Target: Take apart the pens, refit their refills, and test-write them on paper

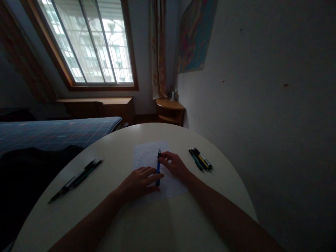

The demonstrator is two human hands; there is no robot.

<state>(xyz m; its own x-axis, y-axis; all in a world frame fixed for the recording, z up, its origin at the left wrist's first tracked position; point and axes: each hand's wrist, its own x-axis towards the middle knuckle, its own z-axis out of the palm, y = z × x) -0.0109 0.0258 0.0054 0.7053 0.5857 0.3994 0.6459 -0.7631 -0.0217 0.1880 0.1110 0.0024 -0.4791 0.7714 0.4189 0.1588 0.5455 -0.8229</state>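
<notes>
— Hands first: where are they?

— Both are over the middle of a round white table (183, 224), meeting at a blue pen (158, 167). The left hand (139, 182) comes in from the lower left, the right hand (175, 165) from the lower right.

— And the pen itself?

— It is over a sheet of lined paper (147, 154), pointing away from the person, with its dark end toward the far edge of the sheet. The light is too dim to tell whether it rests on the paper or is lifted just off it.

— How is it held?

— The right hand's fingertips are curled in and closed on the pen's upper half, from the right side. The left hand touches the lower half: its fingers lie fairly straight against the barrel, with the thumb below, by the pen's near end. Whether that hand clamps the pen or only rests against it, I cannot tell.

— What else is on the table?

— A bunch of pens (201, 159) lies to the right of the sheet, near the right hand but apart from it; one has a yellow barrel. A row of dark pens (76, 180) lies well off to the left, slanting toward the table's edge.

— Beyond the table?

— A barred window (91, 42) at the upper left, a curtain (158, 49) beside it, a coloured map (195, 33) on the wall, a wooden corner shelf (170, 111) below, and a bed (52, 133) with a blue checked cover at the left.
</notes>
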